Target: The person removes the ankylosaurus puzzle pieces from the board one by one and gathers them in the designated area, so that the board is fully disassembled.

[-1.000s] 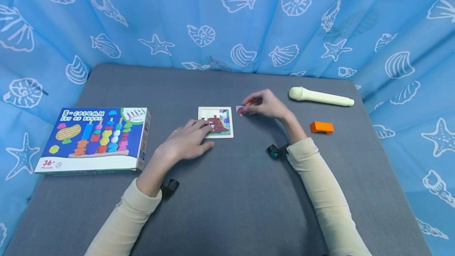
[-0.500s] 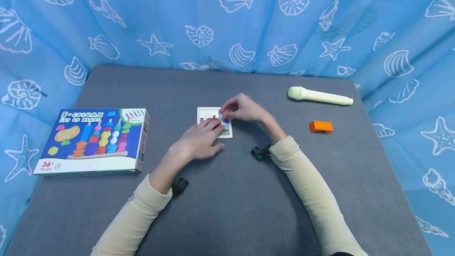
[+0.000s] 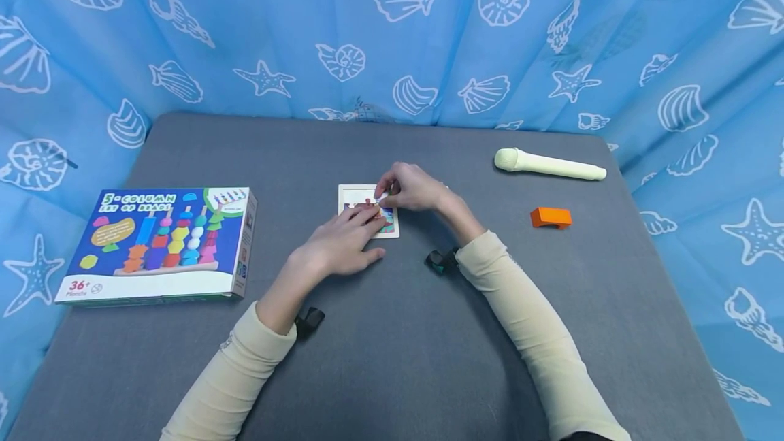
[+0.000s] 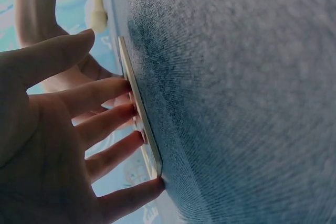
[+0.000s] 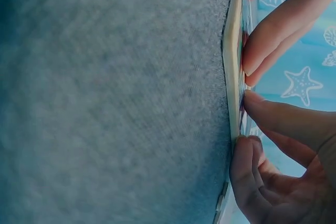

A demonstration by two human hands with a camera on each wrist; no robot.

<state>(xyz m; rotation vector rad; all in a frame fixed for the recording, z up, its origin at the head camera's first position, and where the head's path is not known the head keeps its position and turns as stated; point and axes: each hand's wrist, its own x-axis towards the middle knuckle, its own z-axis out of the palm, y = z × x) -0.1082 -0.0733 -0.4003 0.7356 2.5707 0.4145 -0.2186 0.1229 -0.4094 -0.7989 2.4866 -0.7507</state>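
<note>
Nearest, we see two cream sleeves (image 3: 235,366), a dark strap device (image 3: 311,320) at each wrist. On the left of the grey table (image 3: 392,373) lies a box (image 3: 150,243), slightly askew, its front printed "5-COLUMN SET OF BEADS" and, at the near left corner, "36+ Months"; its smaller print is beyond us.

The left hand (image 3: 343,242) reaches in with fingers spread and nearly straight, gripping nothing; the tips press on a flat puzzle board (image 3: 358,194) at mid-table. The head view hides those fingertips' contact, but the left wrist view shows them meeting the board's face, the little finger at its corner.

The board lies face up, its sides roughly in line with the table's edges; it looks near square, so we pick out no clear long axis. Its picture is mostly covered.

From the right, the right hand (image 3: 412,187) pinches a small puzzle piece (image 3: 382,197) over the board, thumb and finger only slightly apart. The right wrist view shows both tips down at board level.

Farther right sits an orange arched block (image 3: 551,217), then a pale microphone (image 3: 550,164), head leftward, handle rightward. Behind hangs a blue shell-print curtain (image 3: 453,26).
</note>
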